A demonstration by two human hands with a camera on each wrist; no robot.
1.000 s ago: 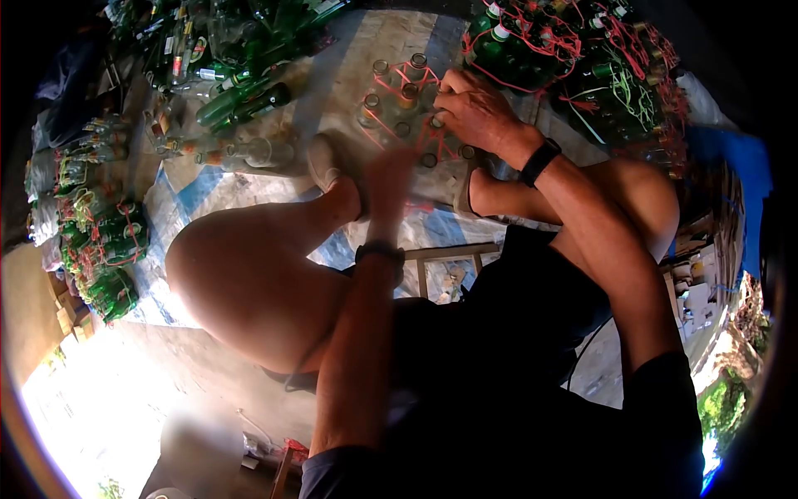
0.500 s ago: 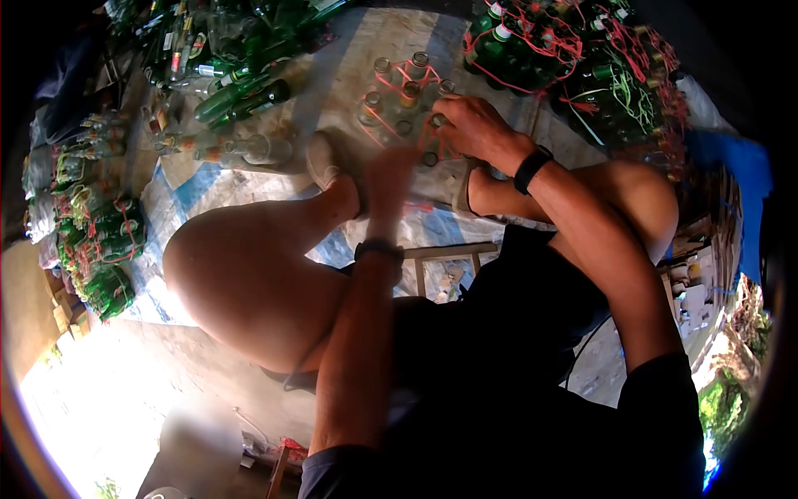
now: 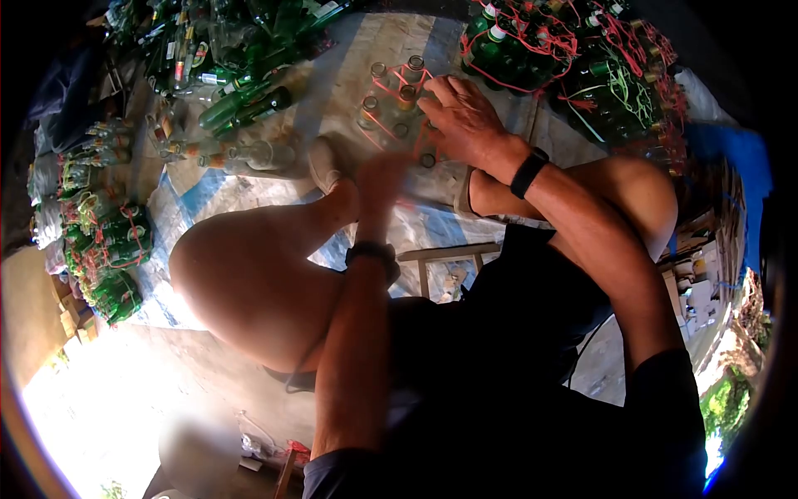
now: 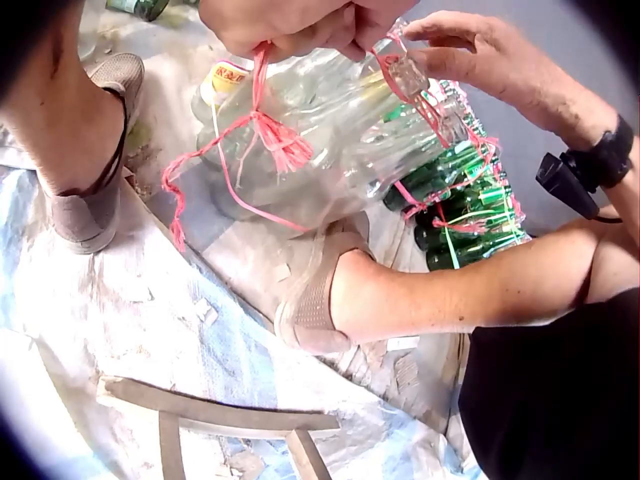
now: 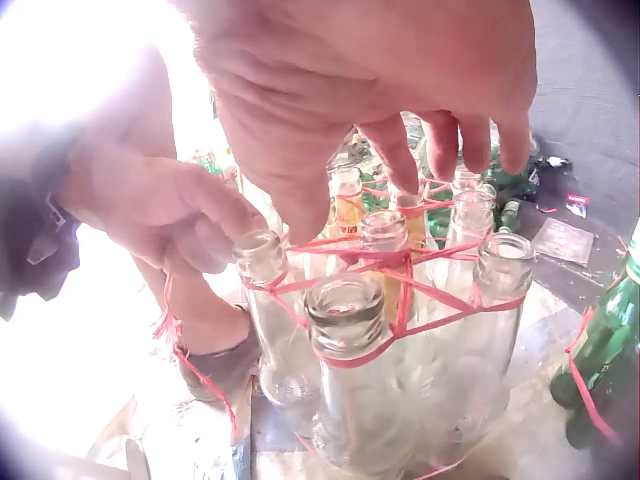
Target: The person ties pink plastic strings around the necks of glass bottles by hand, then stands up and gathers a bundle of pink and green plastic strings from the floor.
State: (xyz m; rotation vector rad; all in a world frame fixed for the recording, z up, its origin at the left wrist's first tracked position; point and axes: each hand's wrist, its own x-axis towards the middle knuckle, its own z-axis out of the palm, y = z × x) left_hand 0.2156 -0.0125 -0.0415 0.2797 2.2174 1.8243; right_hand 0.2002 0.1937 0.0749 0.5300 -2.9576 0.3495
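A bundle of clear glass bottles (image 5: 345, 400) stands upright between the person's feet, with pink string (image 5: 440, 324) wound from neck to neck. My left hand (image 3: 386, 179) is low at the bundle's near side, blurred in the head view. In the left wrist view its curled fingers (image 4: 300, 38) pinch the pink string, whose frayed tail hangs in front of the bottles. Over the bottle tops spreads my right hand (image 3: 470, 125). Its fingers point down, fairly straight and apart, with fingertips close by the necks and string in the right wrist view.
Tied green bottles (image 3: 507, 54) stand at the far right, and loose green bottles (image 3: 241, 108) are piled at the far left. Several clear bottles (image 3: 262, 154) lie left of the left foot. A wooden frame (image 3: 449, 252) is between the knees, over a blue-and-white sheet (image 3: 187, 195).
My right hand has come away from a bottle neck at the bundle's right, shifting a little left and spreading its fingers. The left hand stays low by the bundle, moving only slightly.
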